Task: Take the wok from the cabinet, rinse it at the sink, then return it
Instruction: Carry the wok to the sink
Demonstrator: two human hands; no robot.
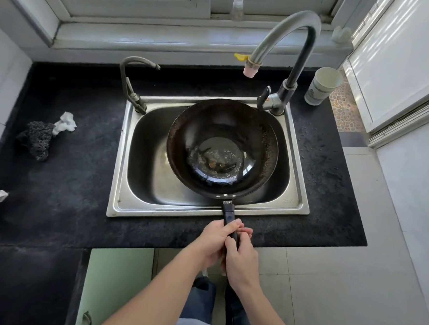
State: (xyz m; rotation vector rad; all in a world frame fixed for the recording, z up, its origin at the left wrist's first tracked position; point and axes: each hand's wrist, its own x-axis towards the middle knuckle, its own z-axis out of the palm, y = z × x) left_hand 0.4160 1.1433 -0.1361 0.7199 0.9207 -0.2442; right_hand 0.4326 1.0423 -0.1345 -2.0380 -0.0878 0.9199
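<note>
**Wok held over the sink by both hands**

Wok sits in the steel sink, seen from the head camera looking down. Its dark bowl fills the middle and right of the basin, and its long black handle reaches over the near rim toward the person. A shallow pool of water with bits of residue lies in the bottom of the bowl, so the rinse looks under way rather than finished. The bowl lies below the curved main tap at the far right of the sink, probably so that water would fall straight into it; no water is running now.

Both hands close around the near end of the handle. The left hand wraps it from the left, fingers curled tight over the top. The right hand clasps just nearer, its grip pressed shut on the same handle. Two hands likely serve to steady or tip a heavy pan.

On the black table, to the left, rest a dark scouring pad and crumpled white tissue. A paper cup stands at the far right.
</note>
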